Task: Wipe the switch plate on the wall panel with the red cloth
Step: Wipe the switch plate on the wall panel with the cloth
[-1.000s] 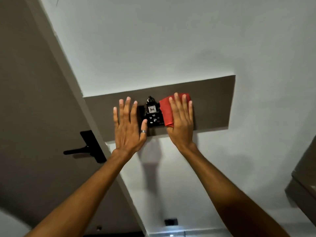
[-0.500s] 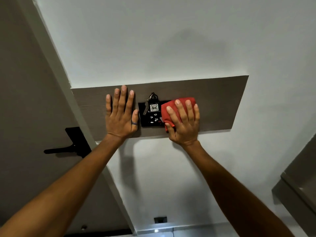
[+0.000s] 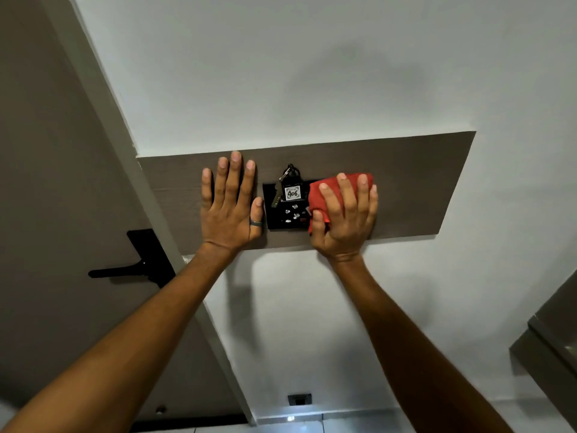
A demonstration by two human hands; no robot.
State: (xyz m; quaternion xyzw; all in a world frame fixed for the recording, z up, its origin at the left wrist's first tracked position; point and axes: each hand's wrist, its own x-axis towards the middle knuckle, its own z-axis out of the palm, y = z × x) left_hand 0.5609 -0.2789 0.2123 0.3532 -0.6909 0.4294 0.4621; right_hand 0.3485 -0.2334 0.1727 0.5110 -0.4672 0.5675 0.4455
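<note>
A black switch plate (image 3: 286, 217) sits in the middle of a brown wall panel (image 3: 415, 185). A key with a tag marked 406 (image 3: 293, 192) hangs in front of the plate's upper part. My right hand (image 3: 345, 218) grips a bunched red cloth (image 3: 321, 195) and presses it against the plate's right side, hiding that edge. My left hand (image 3: 229, 204) lies flat on the panel just left of the plate, fingers spread, a ring on the thumb.
A brown door with a black lever handle (image 3: 134, 270) stands at the left, past a pale door frame (image 3: 162, 232). A small black outlet (image 3: 299, 399) sits low on the white wall. A grey cabinet edge (image 3: 549, 348) juts in at the right.
My right hand went from flat on the cloth to curled around it, bunching it. My left hand shifted slightly left, away from the plate.
</note>
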